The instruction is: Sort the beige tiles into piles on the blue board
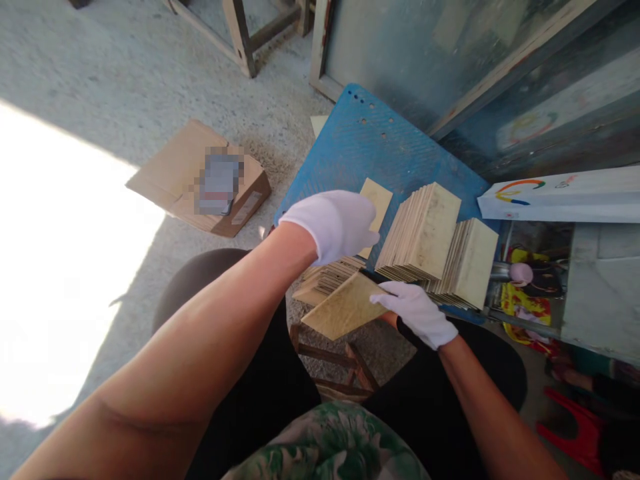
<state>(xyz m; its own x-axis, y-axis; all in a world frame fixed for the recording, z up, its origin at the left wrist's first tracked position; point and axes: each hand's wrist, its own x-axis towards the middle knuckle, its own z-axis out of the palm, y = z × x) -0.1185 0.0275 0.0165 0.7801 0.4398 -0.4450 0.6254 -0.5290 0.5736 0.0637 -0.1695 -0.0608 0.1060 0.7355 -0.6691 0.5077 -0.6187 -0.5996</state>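
My left hand point(336, 223) wears a white glove and grips a thin pale wooden square point(379, 200) above the blue board point(360, 143). My right hand point(416, 312), also gloved, holds the edge of another wooden square point(343, 308) lying tilted over a low pile of squares point(325, 277). Two leaning stacks of the same squares point(423, 233) point(470, 263) rest on the blue board just right of my hands.
A cardboard box point(200, 177) lies on the concrete floor at left. A wooden stool point(333, 363) stands between my knees. A white printed box point(560, 197) sits at right above a shelf with clutter. Wooden frames lean at the top. A red plastic stool point(575, 430) is at lower right.
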